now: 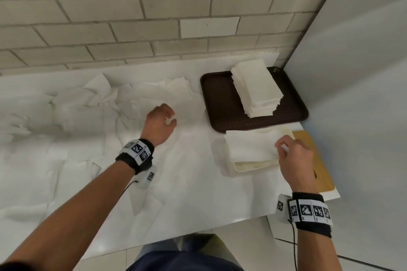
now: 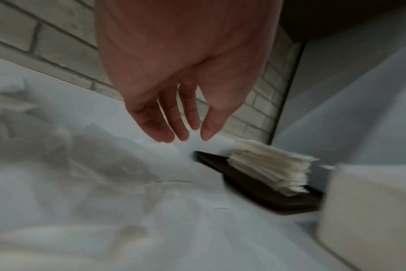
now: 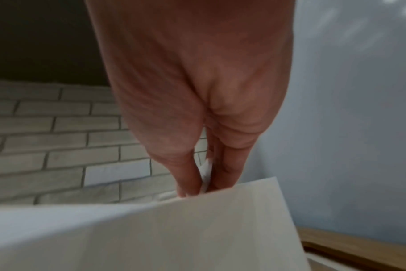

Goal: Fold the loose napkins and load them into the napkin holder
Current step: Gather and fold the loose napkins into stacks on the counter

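A folded white napkin [image 1: 248, 145] lies across the top of the cream napkin holder [image 1: 253, 166] at the table's right. My right hand [image 1: 280, 148] pinches its right edge between thumb and fingers; in the right wrist view that hand [image 3: 197, 190] holds a sliver of napkin [image 3: 205, 172] just behind the holder's wall [image 3: 174, 229]. My left hand [image 1: 170, 116] hovers over the loose napkins [image 1: 88, 99] spread on the table's left and middle. Seen from the left wrist, its fingers [image 2: 165, 128] hang relaxed and hold nothing. The holder [image 2: 364, 210] shows at the right there.
A brown tray [image 1: 218, 99] at the back right carries a tall stack of folded napkins [image 1: 255, 90]. A wooden board [image 1: 315, 160] lies right of the holder. A brick wall runs behind the table and a plain wall closes the right side.
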